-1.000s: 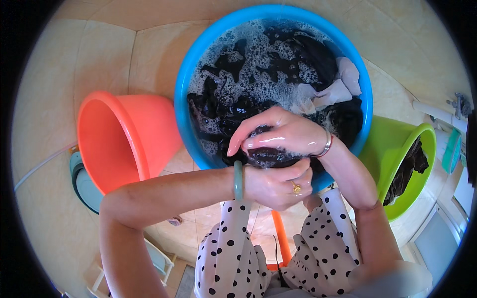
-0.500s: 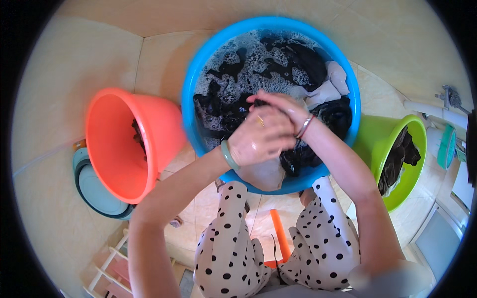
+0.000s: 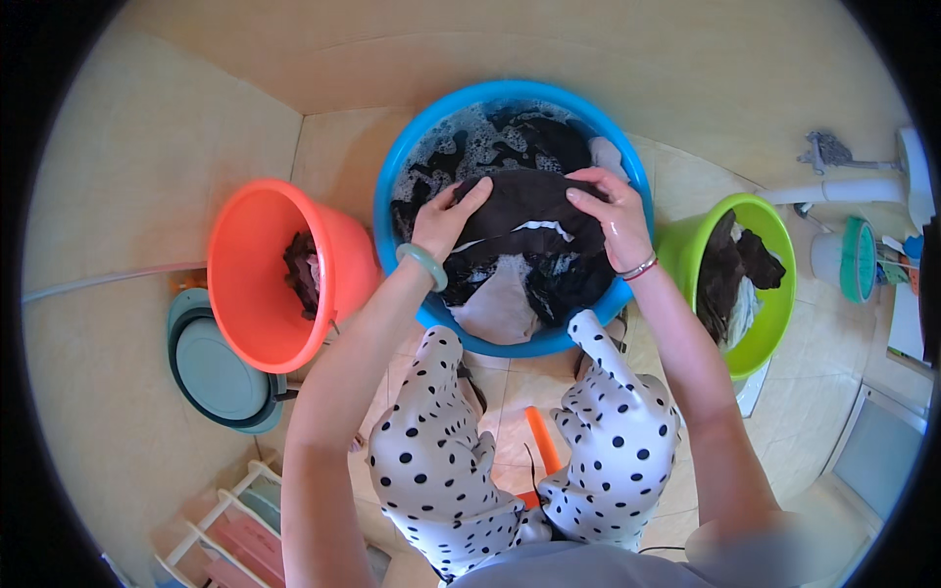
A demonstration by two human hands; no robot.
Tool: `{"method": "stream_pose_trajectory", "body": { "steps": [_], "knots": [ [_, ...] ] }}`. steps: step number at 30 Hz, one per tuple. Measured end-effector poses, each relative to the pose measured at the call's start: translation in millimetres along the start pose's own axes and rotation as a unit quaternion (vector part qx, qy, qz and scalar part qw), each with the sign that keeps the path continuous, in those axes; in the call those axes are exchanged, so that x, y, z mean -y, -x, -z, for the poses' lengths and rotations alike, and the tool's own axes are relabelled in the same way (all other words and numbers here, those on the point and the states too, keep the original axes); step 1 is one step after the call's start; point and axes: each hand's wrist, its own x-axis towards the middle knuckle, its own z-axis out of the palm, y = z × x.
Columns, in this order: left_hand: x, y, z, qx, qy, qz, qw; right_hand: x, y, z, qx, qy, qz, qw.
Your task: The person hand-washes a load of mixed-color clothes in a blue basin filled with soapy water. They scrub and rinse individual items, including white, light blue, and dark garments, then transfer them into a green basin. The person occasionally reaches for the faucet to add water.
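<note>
A wet dark garment (image 3: 529,196) with a white strip along it is stretched between my hands over the blue basin (image 3: 510,89). My left hand (image 3: 449,218) pinches its left end, thumb on top. At the other end, my right hand (image 3: 616,220) grips it the same way. Below, dark clothes (image 3: 573,284) lie in the basin with foamy water (image 3: 470,137) behind them. A pale grey cloth (image 3: 500,306) rests at the near side of the basin, and a light cloth (image 3: 608,157) sits by its right rim. Finger parts behind the garment are hidden.
An orange-red bucket (image 3: 250,284) with dark clothing stands left; a green bucket (image 3: 784,318) with dark and white clothes stands right. Beyond the left bucket are grey-green basins (image 3: 223,367). A white rack (image 3: 211,529) is lower left, and a white pipe (image 3: 833,191) runs at right.
My hands were pressed together around bunched dark cloth; now they are apart with the garment spread between them. The view has shifted, so the basin appears lower and smaller.
</note>
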Motion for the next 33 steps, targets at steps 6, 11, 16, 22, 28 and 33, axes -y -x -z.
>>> {"method": "stream_pose_trajectory", "body": {
  "steps": [6,11,16,22,28,33],
  "knots": [
    [-57,29,-16,-0.135,-0.290,-0.356,0.878,33,28,19,-0.055,0.118,0.163,0.978],
    [-92,48,-30,-0.031,-0.122,-0.351,0.928,100,56,34,-0.050,0.133,0.191,0.971],
    [-148,103,-118,0.087,0.015,-0.208,0.974,132,94,80,-0.135,-0.228,0.213,0.941],
    [-151,120,-238,0.365,0.182,-0.081,0.909,151,151,184,-0.283,-0.239,0.255,0.893],
    [-69,74,-314,0.449,0.243,-0.173,0.842,89,149,229,-0.358,-0.166,0.253,0.884],
    [-24,74,-303,0.375,-0.027,-0.284,0.882,14,136,233,-0.269,0.632,0.193,0.701]
  ]
}}
